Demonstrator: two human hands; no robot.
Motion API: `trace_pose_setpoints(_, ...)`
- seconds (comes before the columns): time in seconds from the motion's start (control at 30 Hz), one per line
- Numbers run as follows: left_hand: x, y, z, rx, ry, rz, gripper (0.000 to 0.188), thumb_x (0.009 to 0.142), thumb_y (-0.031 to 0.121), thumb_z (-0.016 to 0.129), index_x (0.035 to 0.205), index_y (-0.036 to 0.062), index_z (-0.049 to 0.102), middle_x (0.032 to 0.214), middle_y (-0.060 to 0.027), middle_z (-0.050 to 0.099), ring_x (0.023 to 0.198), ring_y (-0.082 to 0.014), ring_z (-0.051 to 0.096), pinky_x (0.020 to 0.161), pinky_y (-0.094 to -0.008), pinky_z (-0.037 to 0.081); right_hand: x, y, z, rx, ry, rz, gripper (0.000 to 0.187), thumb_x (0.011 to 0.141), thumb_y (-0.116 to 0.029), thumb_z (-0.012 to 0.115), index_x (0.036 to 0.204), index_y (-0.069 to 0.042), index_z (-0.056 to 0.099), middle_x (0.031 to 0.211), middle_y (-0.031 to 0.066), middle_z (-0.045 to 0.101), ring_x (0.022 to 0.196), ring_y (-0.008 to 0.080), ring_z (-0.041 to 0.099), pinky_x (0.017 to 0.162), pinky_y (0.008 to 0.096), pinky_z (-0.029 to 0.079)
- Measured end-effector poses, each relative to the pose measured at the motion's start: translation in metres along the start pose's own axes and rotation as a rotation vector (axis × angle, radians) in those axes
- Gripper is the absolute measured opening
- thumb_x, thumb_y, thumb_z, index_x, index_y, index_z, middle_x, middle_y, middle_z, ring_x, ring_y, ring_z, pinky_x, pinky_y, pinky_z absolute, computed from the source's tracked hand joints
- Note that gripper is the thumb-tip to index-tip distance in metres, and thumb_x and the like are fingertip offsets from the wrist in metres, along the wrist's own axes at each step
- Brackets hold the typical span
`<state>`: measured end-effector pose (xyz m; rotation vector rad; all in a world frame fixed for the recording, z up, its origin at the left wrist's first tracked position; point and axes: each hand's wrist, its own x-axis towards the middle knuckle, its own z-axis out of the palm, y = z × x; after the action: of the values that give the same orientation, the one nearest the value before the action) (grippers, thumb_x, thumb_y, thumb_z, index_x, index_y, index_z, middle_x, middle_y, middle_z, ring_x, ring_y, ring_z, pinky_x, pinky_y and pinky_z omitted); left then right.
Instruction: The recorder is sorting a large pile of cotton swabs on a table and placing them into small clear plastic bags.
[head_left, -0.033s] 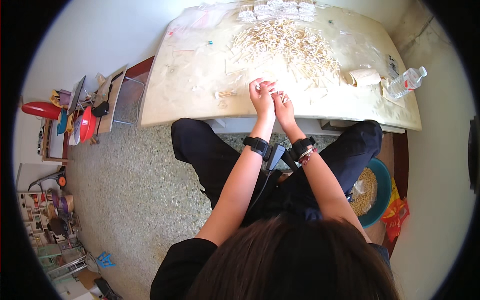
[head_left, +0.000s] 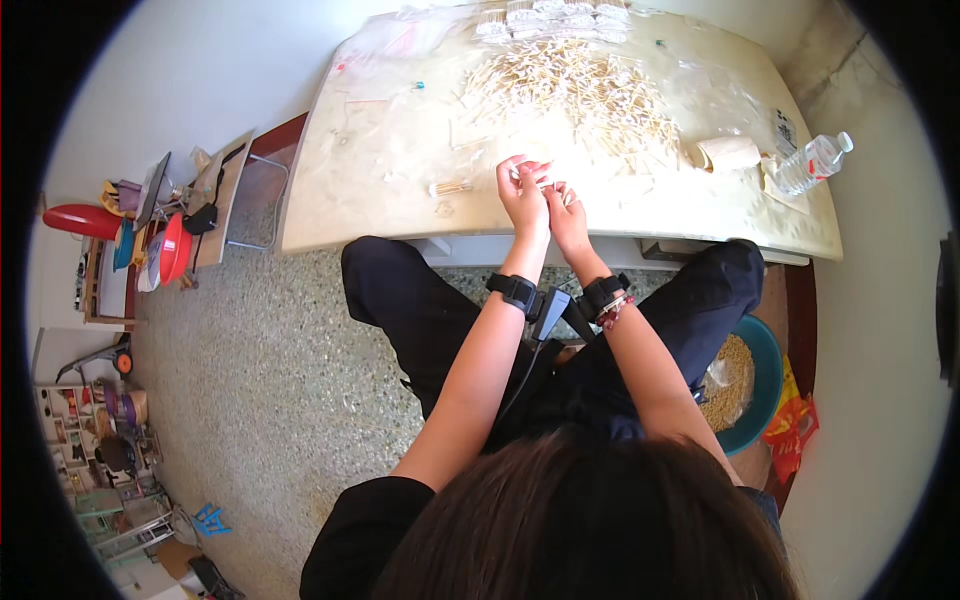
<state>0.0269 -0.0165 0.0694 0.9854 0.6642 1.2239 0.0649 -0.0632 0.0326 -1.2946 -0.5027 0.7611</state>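
Note:
My left hand (head_left: pixel 522 200) and my right hand (head_left: pixel 568 222) meet over the front part of the table, side by side. Both have curled fingers, with white tips of cotton swabs showing between them; how many is hidden. Beyond my hands spreads a large loose heap of cotton swabs (head_left: pixel 575 90) with pale wooden sticks. A small bundle of cotton swabs (head_left: pixel 450 188) lies on the tabletop to the left of my left hand.
Packed swab bundles (head_left: pixel 550 22) line the table's (head_left: pixel 360 200) far edge. Clear plastic film (head_left: pixel 400 38) lies far left. On the right are a folded beige cloth (head_left: pixel 728 154) and a water bottle (head_left: pixel 812 165). A teal basin (head_left: pixel 770 375) stands on the floor by my right leg.

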Motion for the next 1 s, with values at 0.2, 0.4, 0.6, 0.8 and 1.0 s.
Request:
trace_pose_setpoints(0.2, -0.004, 0.006, 0.006, 0.200, -0.047, 0.196, 0.010, 0.092, 0.002, 0.039, 0.099, 0.0025, 0.046, 0.084, -0.0084, 0.055, 0.079, -0.0167, 0.060, 0.070, -0.0275, 0.046, 0.002, 0.005, -0.004, 0.089, -0.075, -0.064, 0.021, 0.093, -0.024, 0.046, 0.091, -0.005, 0.054, 0.073, -0.0009, 0.054, 0.061, 0.0041, 0.046, 0.054, 0.0201, 0.039)
trace_pose_setpoints(0.4, 0.005, 0.004, 0.003, 0.324, -0.141, 0.156, 0.009, 0.091, 0.001, 0.041, 0.093, 0.0016, 0.050, 0.083, -0.0071, 0.058, 0.075, -0.0148, 0.059, 0.070, -0.0265, 0.044, 0.001, -0.021, 0.007, 0.090, 0.053, 0.089, 0.031, 0.093, -0.032, 0.046, 0.092, -0.003, 0.059, 0.070, -0.0008, 0.054, 0.056, 0.0048, 0.045, 0.047, 0.0216, 0.035)
trace_pose_setpoints(0.6, 0.008, 0.000, 0.002, 0.266, -0.051, 0.194, 0.010, 0.089, -0.001, 0.045, 0.086, 0.0015, 0.054, 0.082, -0.0057, 0.060, 0.076, -0.0120, 0.058, 0.067, -0.0246, 0.044, 0.010, -0.027, -0.001, 0.071, -0.109, 0.270, 0.030, 0.091, -0.029, 0.050, 0.094, -0.001, 0.058, 0.065, 0.0008, 0.049, 0.047, 0.0050, 0.038, 0.040, 0.0221, 0.026)
trace_pose_setpoints(0.8, 0.004, 0.005, 0.011, 0.407, -0.130, 0.301, 0.007, 0.086, -0.001, 0.050, 0.085, 0.0037, 0.056, 0.083, -0.0034, 0.061, 0.075, -0.0103, 0.057, 0.062, -0.0221, 0.042, 0.024, -0.017, -0.025, 0.343, -0.168, 0.462, 0.026, 0.093, -0.027, 0.043, 0.098, -0.005, 0.056, 0.059, -0.0029, 0.044, 0.043, 0.0069, 0.032, 0.040, 0.0228, 0.024)
trace_pose_setpoints(1.0, 0.008, 0.006, 0.011, 0.515, -0.137, 0.437, 0.010, 0.084, -0.003, 0.049, 0.083, 0.0036, 0.056, 0.088, -0.0060, 0.060, 0.077, -0.0130, 0.057, 0.061, -0.0228, 0.044, 0.017, -0.019, -0.019, 0.354, -0.253, 0.412, 0.030, 0.095, -0.035, 0.037, 0.088, -0.011, 0.055, 0.058, -0.0051, 0.044, 0.042, 0.0053, 0.031, 0.039, 0.0212, 0.022)
